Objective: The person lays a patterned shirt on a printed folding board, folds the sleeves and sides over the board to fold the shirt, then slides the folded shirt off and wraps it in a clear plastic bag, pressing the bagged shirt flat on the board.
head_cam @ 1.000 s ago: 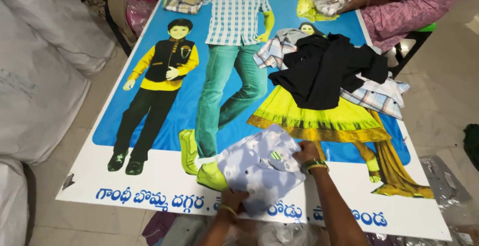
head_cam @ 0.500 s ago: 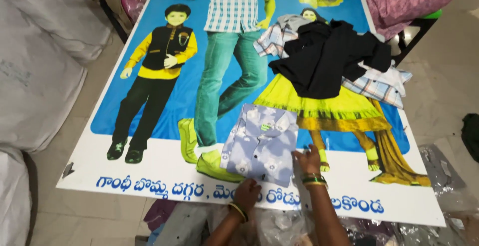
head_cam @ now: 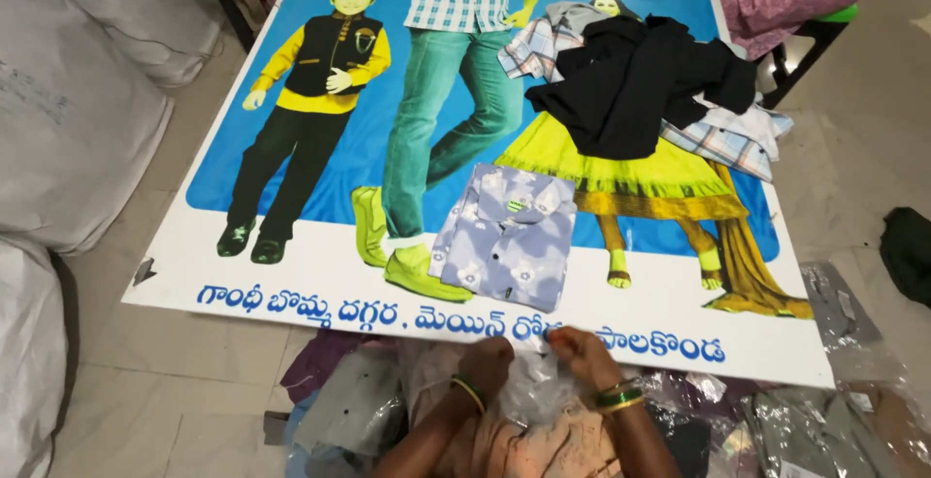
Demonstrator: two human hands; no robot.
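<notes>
With my left hand point(head_cam: 488, 360) and right hand point(head_cam: 580, 350) both pinched shut on the clear plastic bag point(head_cam: 531, 393) just below the board's point(head_cam: 291, 265) near edge, I should pull its mouth apart evenly.

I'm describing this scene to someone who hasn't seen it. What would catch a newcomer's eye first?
The big blue poster board with printed figures in bright clothes fills the middle. A folded pale blue shirt lies near its lower edge, and a heap of dark and checked clothes sits at its upper right. Just below the board, the left hand and right hand grip a clear plastic bag.
</notes>
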